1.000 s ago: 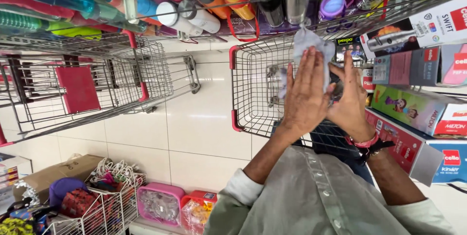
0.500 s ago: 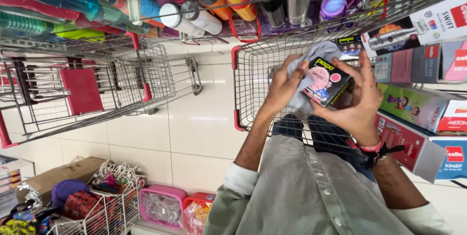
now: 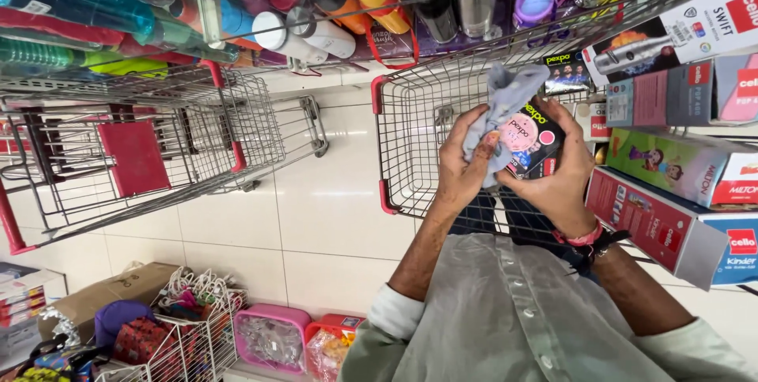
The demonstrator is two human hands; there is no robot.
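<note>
Currently both hands clamp the work over the wire cart (image 3: 410, 153); left hand (image 3: 462, 165) presses a soft, limp grey cloth (image 3: 505, 94) on a small black box (image 3: 533, 141); right hand (image 3: 564, 173) cups the box; likely light, stiff cardboard, best held by its edges.

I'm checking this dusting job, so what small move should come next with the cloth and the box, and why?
Probably sweep the cloth on across the box face. The left hand presses the cloth over only the box's left part, while the right hand grips it from the other side above the cart, so the black right part looks uncovered.
</note>
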